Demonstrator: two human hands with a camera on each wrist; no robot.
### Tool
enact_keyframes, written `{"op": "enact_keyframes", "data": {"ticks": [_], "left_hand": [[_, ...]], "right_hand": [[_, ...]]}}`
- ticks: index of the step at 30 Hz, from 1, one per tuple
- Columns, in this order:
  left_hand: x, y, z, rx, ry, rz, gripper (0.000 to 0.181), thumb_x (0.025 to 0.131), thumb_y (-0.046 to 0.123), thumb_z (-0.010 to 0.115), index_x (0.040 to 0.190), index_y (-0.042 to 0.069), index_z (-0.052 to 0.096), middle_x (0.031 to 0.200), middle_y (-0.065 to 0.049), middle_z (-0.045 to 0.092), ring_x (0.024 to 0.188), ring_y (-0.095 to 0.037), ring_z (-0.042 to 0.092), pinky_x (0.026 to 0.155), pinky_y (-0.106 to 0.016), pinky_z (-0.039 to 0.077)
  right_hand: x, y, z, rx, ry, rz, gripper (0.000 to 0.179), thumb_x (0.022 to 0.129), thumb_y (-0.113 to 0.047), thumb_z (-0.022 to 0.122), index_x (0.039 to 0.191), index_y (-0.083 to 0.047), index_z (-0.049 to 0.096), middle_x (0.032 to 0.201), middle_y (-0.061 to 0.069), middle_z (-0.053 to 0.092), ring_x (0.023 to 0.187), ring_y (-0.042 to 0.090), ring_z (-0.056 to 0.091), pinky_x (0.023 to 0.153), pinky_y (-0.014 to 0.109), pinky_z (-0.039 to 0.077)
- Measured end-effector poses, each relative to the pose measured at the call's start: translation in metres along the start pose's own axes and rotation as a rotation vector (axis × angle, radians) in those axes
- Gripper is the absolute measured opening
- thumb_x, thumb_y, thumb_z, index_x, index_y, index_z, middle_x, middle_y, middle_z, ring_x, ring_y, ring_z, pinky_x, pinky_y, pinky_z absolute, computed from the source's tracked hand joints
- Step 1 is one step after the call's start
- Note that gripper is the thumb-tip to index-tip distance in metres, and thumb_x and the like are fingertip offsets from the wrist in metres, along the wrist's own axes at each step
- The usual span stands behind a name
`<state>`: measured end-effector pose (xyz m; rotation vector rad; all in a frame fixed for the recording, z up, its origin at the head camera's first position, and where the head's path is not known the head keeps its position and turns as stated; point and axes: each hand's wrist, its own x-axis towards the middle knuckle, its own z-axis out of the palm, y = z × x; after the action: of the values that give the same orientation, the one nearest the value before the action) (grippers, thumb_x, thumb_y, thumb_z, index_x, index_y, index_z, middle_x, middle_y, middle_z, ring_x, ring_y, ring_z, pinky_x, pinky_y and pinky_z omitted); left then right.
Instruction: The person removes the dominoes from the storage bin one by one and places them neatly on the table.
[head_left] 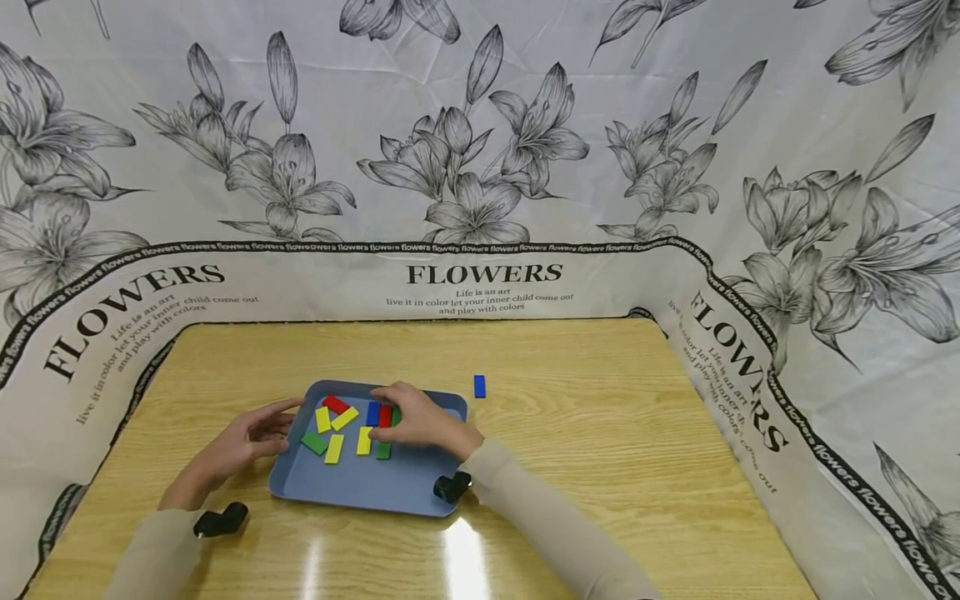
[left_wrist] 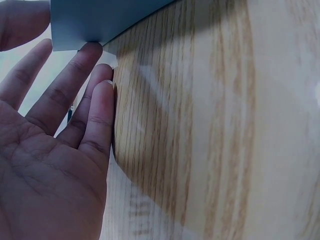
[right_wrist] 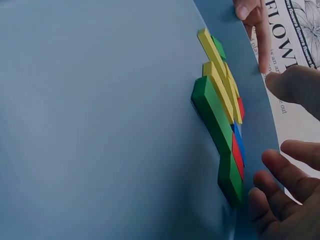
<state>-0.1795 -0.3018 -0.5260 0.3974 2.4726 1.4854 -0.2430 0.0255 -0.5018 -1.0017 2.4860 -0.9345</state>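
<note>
A blue tray (head_left: 375, 487) lies on the wooden table (head_left: 600, 433) and holds several flat blocks: a red one (head_left: 335, 405), yellow ones (head_left: 333, 448), a green one (head_left: 314, 442) and a blue one (head_left: 372, 413). My left hand (head_left: 262, 429) is flat and open at the tray's left edge. In the left wrist view its fingertips (left_wrist: 92, 50) touch the tray (left_wrist: 95, 20). My right hand (head_left: 412, 421) hovers over the blocks at the tray's middle right, fingers loosely bent. In the right wrist view those fingers (right_wrist: 280, 190) are beside a long green block (right_wrist: 210, 112) and pinch nothing.
One blue block (head_left: 479, 385) stands alone on the table behind the tray's right corner. Floral cloth walls (head_left: 480, 167) close off the table at the back and both sides. Bare wood stretches to the right of the tray.
</note>
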Motion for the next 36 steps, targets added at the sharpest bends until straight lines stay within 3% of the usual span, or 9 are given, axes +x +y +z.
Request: {"op": "enact_keyframes", "data": {"ticks": [11, 16, 23, 30, 36], "left_hand": [[-0.001, 0.003, -0.001, 0.021, 0.001, 0.014, 0.065, 0.097, 0.011, 0.068, 0.157, 0.004, 0.042, 0.140, -0.028, 0.059, 0.118, -0.029, 0.062, 0.088, -0.023, 0.054], [-0.001, 0.004, -0.001, -0.004, -0.003, 0.005, 0.066, 0.097, 0.010, 0.068, 0.157, 0.004, 0.041, 0.141, -0.029, 0.058, 0.119, -0.027, 0.062, 0.089, -0.023, 0.054], [0.000, 0.001, -0.003, -0.021, -0.016, -0.003, 0.066, 0.098, 0.013, 0.068, 0.158, 0.006, 0.041, 0.144, -0.029, 0.055, 0.118, -0.012, 0.061, 0.090, -0.023, 0.054], [0.000, 0.002, -0.003, -0.016, -0.015, -0.003, 0.066, 0.098, 0.012, 0.068, 0.158, 0.006, 0.041, 0.143, -0.030, 0.055, 0.122, -0.030, 0.059, 0.089, -0.023, 0.054], [0.000, 0.004, -0.003, -0.023, -0.018, -0.007, 0.067, 0.098, 0.011, 0.068, 0.158, 0.005, 0.040, 0.144, -0.030, 0.055, 0.124, -0.037, 0.058, 0.089, -0.023, 0.054]], "right_hand": [[0.004, 0.000, 0.011, -0.079, -0.045, -0.049, 0.064, 0.092, -0.035, 0.077, 0.146, -0.007, 0.057, 0.129, 0.004, 0.066, 0.113, 0.012, 0.058, 0.099, 0.022, 0.048], [0.005, -0.001, 0.011, -0.094, -0.071, -0.058, 0.063, 0.091, -0.035, 0.077, 0.145, -0.008, 0.059, 0.126, 0.003, 0.067, 0.110, 0.009, 0.057, 0.097, 0.021, 0.047], [0.008, -0.004, 0.011, -0.097, -0.083, -0.095, 0.060, 0.090, -0.032, 0.079, 0.142, -0.005, 0.061, 0.120, 0.002, 0.070, 0.103, 0.008, 0.058, 0.093, 0.018, 0.046], [0.010, -0.006, 0.012, -0.064, -0.100, -0.130, 0.056, 0.091, -0.029, 0.079, 0.139, -0.005, 0.063, 0.121, 0.001, 0.073, 0.100, 0.009, 0.061, 0.088, 0.015, 0.046], [0.011, -0.009, 0.010, -0.083, -0.126, -0.137, 0.053, 0.092, -0.029, 0.078, 0.138, -0.007, 0.065, 0.125, 0.000, 0.073, 0.102, 0.009, 0.060, 0.090, 0.017, 0.044]]}}
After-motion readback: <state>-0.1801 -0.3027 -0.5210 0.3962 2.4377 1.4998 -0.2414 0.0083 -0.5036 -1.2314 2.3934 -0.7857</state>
